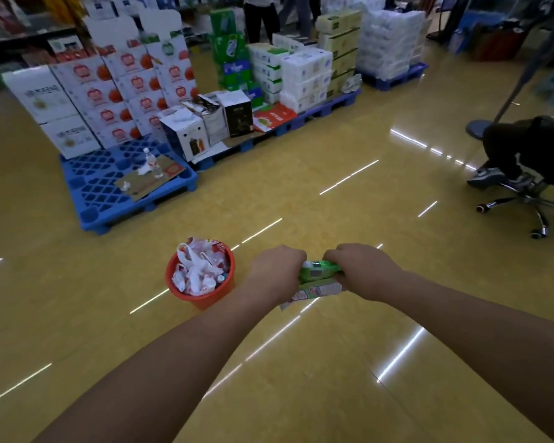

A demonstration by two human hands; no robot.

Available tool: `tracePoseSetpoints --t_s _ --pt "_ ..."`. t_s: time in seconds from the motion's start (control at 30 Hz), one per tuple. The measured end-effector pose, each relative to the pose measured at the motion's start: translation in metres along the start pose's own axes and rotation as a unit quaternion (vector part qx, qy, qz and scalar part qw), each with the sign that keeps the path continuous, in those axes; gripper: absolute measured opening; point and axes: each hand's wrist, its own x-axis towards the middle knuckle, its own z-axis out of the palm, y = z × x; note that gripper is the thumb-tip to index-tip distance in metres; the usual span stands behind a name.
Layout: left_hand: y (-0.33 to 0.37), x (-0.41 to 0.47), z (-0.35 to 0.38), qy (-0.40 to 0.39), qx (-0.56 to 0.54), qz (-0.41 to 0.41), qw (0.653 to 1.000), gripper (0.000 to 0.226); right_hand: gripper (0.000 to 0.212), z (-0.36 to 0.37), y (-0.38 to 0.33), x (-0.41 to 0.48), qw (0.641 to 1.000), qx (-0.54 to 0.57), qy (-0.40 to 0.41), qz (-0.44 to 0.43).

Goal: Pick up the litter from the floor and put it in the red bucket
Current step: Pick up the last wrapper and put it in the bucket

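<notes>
1. Blue pallet [90,183]: on the floor, well beyond and left of the left hand. It carries a flat cardboard sheet [151,180] with an upright clear bottle [147,156] and scraps of crumpled white paper on it. White boxes [131,87] printed with red fruit are stacked at its back edge.

2. Red bucket [205,300]: stands on the floor just left of the left hand. It is filled to the rim with crumpled white-and-red bags [195,270].

3. Left hand [277,271]: knuckles up, fingers curled round the left end of the green packet.

4. Green packet [320,270]: litter, held off the floor between the two hands and level with the bucket's rim, just to its right. A flat printed wrapper [317,290] hangs directly beneath it; which hand holds that piece cannot be told.

5. Right hand [362,270]: knuckles up, fingers curled round the right end of the green packet.

6. Wrapped paper packs [304,75]: stacked on a second long pallet, far beyond both hands.

7. Yellow glossy floor [301,378]: beneath both forearms, streaked with light reflections.

8. Wheeled chair [525,199]: well beyond and right of the right hand. A person [531,145] in dark clothing sits on it, with shoes resting on its base.
</notes>
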Motion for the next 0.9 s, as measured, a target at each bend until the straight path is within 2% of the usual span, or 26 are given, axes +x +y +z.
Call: tracePoseSetpoints --t_s 0.47,0.9 --pt "-0.093 0.014 0.011 -0.005 -0.021 -0.102 0.995 0.012 0.026 0.003 -0.043 0.113 0.994 -0.011 -0.024 -0.107" --pt "-0.177 0.095 0.044 -0.051 -0.056 -0.22 0.973 0.018 0.029 0.037 -0.041 0.269 0.976 0.0 -0.088 -0.197"
